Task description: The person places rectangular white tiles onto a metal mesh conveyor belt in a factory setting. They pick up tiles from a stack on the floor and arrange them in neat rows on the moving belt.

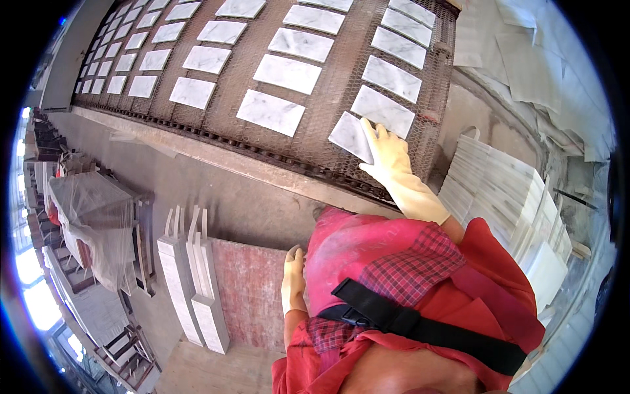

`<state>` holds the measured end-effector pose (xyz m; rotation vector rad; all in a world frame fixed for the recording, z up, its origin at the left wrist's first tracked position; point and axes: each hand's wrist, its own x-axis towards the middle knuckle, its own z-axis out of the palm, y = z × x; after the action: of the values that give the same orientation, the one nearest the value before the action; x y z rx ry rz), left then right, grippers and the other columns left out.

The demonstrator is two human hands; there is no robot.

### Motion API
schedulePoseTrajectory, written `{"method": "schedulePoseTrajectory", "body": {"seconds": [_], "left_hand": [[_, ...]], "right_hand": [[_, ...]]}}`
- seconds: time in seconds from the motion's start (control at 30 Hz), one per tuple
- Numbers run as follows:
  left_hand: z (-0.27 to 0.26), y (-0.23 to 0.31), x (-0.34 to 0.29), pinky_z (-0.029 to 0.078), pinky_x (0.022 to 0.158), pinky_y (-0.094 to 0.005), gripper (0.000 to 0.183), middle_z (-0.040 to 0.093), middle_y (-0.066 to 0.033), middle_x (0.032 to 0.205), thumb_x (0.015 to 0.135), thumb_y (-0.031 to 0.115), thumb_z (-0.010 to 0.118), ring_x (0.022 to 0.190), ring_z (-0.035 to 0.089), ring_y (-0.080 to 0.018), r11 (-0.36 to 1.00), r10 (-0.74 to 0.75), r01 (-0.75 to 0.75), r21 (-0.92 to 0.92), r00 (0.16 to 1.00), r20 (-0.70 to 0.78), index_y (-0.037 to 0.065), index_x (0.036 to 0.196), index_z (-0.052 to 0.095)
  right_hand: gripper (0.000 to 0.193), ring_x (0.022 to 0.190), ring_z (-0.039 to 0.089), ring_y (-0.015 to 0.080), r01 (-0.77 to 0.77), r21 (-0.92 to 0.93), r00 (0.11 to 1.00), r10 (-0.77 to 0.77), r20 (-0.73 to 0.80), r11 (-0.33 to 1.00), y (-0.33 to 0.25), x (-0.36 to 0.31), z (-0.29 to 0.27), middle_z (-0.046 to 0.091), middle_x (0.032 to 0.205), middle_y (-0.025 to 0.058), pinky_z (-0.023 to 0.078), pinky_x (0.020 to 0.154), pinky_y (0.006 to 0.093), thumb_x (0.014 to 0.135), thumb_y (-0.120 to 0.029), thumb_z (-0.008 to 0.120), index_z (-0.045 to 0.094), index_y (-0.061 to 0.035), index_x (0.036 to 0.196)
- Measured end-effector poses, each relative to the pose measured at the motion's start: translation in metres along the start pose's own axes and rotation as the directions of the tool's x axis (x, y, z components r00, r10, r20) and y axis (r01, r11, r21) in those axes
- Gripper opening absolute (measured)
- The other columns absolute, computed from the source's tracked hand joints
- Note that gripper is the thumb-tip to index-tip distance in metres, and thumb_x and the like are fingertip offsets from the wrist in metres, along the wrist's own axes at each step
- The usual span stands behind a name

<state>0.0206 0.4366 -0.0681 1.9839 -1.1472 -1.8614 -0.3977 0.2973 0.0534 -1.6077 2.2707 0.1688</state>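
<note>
Right hand (388,156) in a pale yellow glove, at the right end of a white marble tile (350,136) with gray streaks. Thumb and fingers spread apart, thumb by the near edge, fingers by the far one. Cannot tell a tight pinch from a light touch. Tile at the near end of the rightmost row on a brown mesh belt (315,108), a bit askew — just beside the next tile (383,111). More rows of white tiles off to the left.

Left hand (294,279), gloved too, low down by the right edge of a worn red board (252,292). Fingers close together and nearly straight; cannot tell about any hold.

In the way, between body and belt: a dark chain (283,157) along the belt's side, then a pale ledge (256,177). On the left of the red board, long stacks of white pieces (191,289). Close by on the right, a big stack of white slabs (489,180). Farther left — a heap under clear plastic (98,210).
</note>
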Motion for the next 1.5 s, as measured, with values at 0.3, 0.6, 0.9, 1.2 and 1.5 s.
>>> {"method": "schedulePoseTrajectory", "body": {"seconds": [0.3, 0.6, 0.9, 1.2, 1.5], "left_hand": [[-0.01, -0.02, 0.009, 0.05, 0.101, -0.0371, 0.061, 0.071, -0.0125, 0.134, 0.113, 0.043, 0.057, 0.114, 0.065, -0.0228, 0.999, -0.009, 0.009, -0.032, 1.0, -0.01, 0.001, 0.156, 0.055], [-0.004, 0.001, 0.004, 0.05, 0.092, -0.0341, 0.057, 0.072, -0.0091, 0.127, 0.113, 0.039, 0.06, 0.104, 0.064, -0.0184, 0.998, -0.032, 0.028, -0.054, 0.998, -0.057, 0.002, 0.156, 0.057], [-0.008, -0.033, 0.039, 0.051, 0.092, -0.0333, 0.056, 0.072, -0.0099, 0.13, 0.113, 0.037, 0.062, 0.105, 0.064, -0.0171, 0.999, -0.019, 0.02, -0.043, 1.0, 0.018, 0.003, 0.156, 0.057], [-0.014, -0.053, 0.051, 0.053, 0.095, -0.0349, 0.055, 0.072, -0.0113, 0.132, 0.113, 0.035, 0.062, 0.109, 0.066, -0.0184, 0.999, -0.039, 0.039, -0.016, 0.999, 0.007, 0.002, 0.156, 0.057], [-0.016, -0.093, 0.082, 0.055, 0.099, -0.0364, 0.054, 0.073, -0.0127, 0.133, 0.113, 0.034, 0.062, 0.113, 0.067, -0.0196, 1.0, -0.005, 0.005, 0.012, 1.0, 0.003, 0.002, 0.155, 0.058]], "right_hand": [[0.117, 0.123, 0.067, 0.04, 0.203, 0.05, 0.979, -0.204, 0.008, 0.978, 0.033, 0.0, 0.003, 0.065, 0.139, 0.0184, 0.052, 0.109, 0.0517, 0.075, -0.033, 0.097, 0.032, -0.0196, 0.171], [0.115, 0.122, 0.067, 0.0397, 0.238, 0.047, 0.97, -0.24, 0.027, 0.97, 0.038, -0.006, 0.014, 0.062, 0.142, 0.0179, 0.051, 0.108, 0.0519, 0.078, -0.034, 0.096, 0.032, -0.0191, 0.172], [0.107, 0.123, 0.068, 0.04, 0.282, 0.025, 0.959, -0.28, -0.046, 0.959, 0.045, -0.009, 0.013, 0.06, 0.149, 0.0213, 0.055, 0.106, 0.052, 0.084, -0.04, 0.092, 0.035, -0.017, 0.171], [0.082, 0.124, 0.067, 0.0382, 0.196, -0.017, 0.943, -0.193, -0.271, 0.98, 0.102, 0.041, 0.002, 0.061, 0.145, 0.0213, 0.056, 0.107, 0.0525, 0.094, -0.035, 0.083, 0.046, -0.0133, 0.164], [0.099, 0.101, 0.074, 0.0323, 0.363, -0.214, 0.888, -0.406, -0.215, 0.907, 0.122, 0.064, 0.005, 0.069, 0.123, 0.0162, 0.061, 0.088, 0.0472, 0.081, -0.046, 0.093, 0.048, -0.0137, 0.162]]}}
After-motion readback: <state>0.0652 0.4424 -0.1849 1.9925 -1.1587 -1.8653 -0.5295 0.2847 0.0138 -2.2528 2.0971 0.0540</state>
